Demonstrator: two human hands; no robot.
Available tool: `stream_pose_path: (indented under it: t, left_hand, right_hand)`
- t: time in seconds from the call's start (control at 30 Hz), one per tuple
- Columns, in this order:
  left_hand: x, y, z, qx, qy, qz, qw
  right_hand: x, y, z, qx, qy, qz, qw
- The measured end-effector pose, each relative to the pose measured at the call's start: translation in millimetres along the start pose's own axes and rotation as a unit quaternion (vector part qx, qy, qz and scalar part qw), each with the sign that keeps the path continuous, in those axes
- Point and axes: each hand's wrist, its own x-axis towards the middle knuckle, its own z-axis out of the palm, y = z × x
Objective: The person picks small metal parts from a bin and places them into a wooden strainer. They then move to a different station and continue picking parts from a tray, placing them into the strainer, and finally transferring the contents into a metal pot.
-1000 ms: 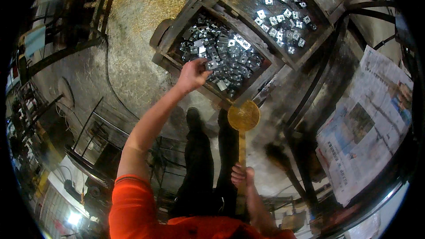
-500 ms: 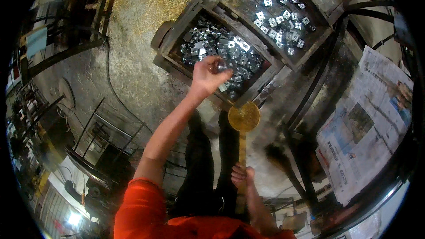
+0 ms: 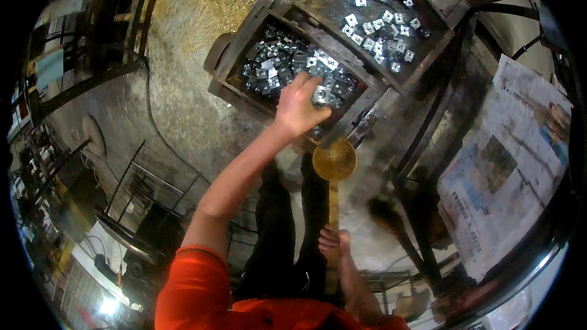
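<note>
My left hand (image 3: 299, 107) reaches over a dark metal tray (image 3: 232, 79) heaped with small shiny metal pieces (image 3: 269, 73). Its thumb and fingers are closed on a small square metal piece with a round hole (image 3: 321, 94). My right hand (image 3: 334, 241), lower down, is wrapped round the handle of a yellow, round-headed paddle-like tool (image 3: 334, 160). The tool's flat disc lies just below the near corner of the tray, and its lower handle runs down towards my body.
A second tray section (image 3: 330, 0), to the far right, holds several loose square pieces (image 3: 379, 24). Newspaper sheets (image 3: 507, 165) lie at the right. Golden metal shavings (image 3: 202, 0) cover the floor at the back left. A wire rack (image 3: 140, 177) stands at the left.
My left hand has shifted slightly right over the tray, and the square piece in its fingers now shows more plainly. My right hand keeps its hold on the paddle-like tool.
</note>
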Motion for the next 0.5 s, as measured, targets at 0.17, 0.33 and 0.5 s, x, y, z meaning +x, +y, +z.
stream_pose_path:
  t: [0.17, 0.33, 0.5]
  left_hand:
    - [8.6, -1.9, -0.5, -0.146, -0.041, -0.130, 0.980]
    - [-3.9, -22.5, -4.7, -0.599, -0.111, -0.336, 0.719]
    - [-19.4, -18.6, -11.2, -0.648, -0.086, -0.324, 0.685]
  right_hand:
    - [-2.7, 0.6, -4.9, 0.002, -0.016, -0.011, 1.000]
    - [-2.1, 6.7, 0.4, 0.005, 0.000, -0.028, 1.000]
    - [-3.5, 5.0, -6.5, 0.011, -0.017, -0.022, 1.000]
